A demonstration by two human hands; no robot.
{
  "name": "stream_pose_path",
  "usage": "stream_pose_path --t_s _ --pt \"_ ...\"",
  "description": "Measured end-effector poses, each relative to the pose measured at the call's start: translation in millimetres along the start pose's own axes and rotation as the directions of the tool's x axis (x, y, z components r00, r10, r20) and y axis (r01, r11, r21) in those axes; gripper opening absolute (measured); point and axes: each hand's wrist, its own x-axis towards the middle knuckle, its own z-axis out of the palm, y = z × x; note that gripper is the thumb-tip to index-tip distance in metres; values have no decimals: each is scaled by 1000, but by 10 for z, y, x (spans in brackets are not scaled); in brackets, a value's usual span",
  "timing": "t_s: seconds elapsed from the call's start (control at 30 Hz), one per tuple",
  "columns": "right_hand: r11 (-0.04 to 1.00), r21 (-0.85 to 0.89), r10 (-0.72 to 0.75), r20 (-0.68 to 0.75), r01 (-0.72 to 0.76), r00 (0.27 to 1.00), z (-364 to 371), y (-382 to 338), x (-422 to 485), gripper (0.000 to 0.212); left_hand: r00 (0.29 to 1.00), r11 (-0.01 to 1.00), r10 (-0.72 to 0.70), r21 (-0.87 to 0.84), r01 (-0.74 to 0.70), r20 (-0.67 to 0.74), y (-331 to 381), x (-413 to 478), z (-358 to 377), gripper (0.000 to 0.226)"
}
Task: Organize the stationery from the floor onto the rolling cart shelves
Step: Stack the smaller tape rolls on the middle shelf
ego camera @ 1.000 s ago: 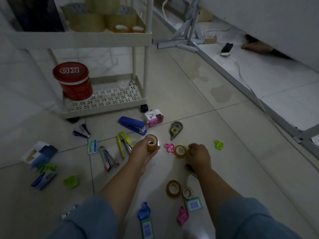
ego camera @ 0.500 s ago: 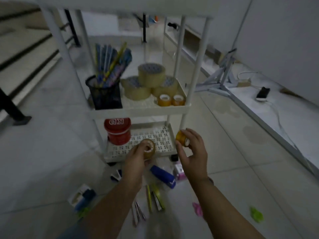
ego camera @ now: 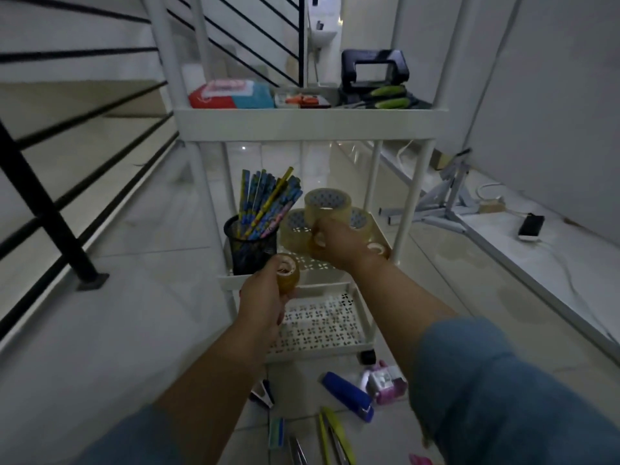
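The left hand is gripping a tape roll; the right hand, pinching a second roll, is risking toppling the stacked rolls mid-frame.

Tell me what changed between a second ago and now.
Both hands lifted small tape rolls off the floor to the cart. The left hand still grips its roll before the middle shelf; the right hand has reached over that shelf beside the big tape rolls, apparently still pinching its own. The blue stapler stays on the floor.
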Motion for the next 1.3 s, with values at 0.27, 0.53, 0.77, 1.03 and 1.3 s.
stream_pose_path --t_s 0.27,0.53,0.77,1.03,1.3 --pt "953 -299 25 -65 -43 998 175 70 110 40 1000 1000 -10 -5 10 23 44 41 12 23" --pt "944 -313 26 -239 -102 971 262 111 48 30 999 1000 -25 -9 25 31 -39 92 -32 17" --pt "997 -73 -58 -348 34 936 230 192 -132 29 998 999 -29 35 27 47 -39 169 44 12" --pt "985 -85 -175 -482 153 859 497 660 -892 41 995 989 -57 141 44 88 6 329 588 11" --pt "973 -200 -197 -465 114 863 634 747 -990 50 989 977 -79 205 52 126 -136 609 1004 33"
